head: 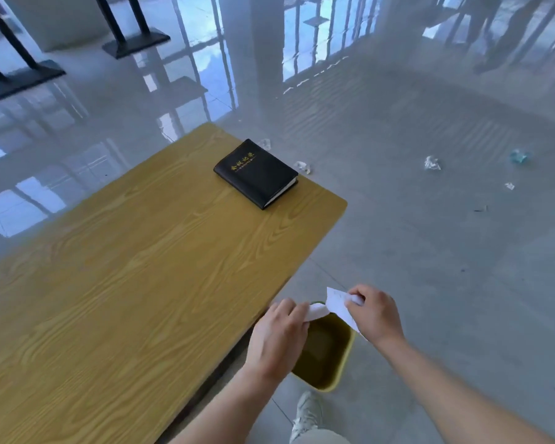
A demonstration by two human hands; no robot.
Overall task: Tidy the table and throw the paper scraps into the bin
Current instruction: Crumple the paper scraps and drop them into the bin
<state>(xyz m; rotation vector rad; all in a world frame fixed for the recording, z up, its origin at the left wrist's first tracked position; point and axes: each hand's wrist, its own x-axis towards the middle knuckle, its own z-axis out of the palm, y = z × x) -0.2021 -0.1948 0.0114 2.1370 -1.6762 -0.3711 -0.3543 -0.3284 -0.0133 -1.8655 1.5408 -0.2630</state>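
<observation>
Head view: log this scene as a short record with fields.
left hand: grips one end of white paper
right hand: pinches the other end
bin: on floor beside table, below the hands
table: holds closed black notebook
floor scraps: several, beyond the table

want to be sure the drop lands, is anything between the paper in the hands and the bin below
Nothing visible does. The left hand and right hand hold the paper directly over the bin, whose open mouth is uncovered beside the table.
</observation>
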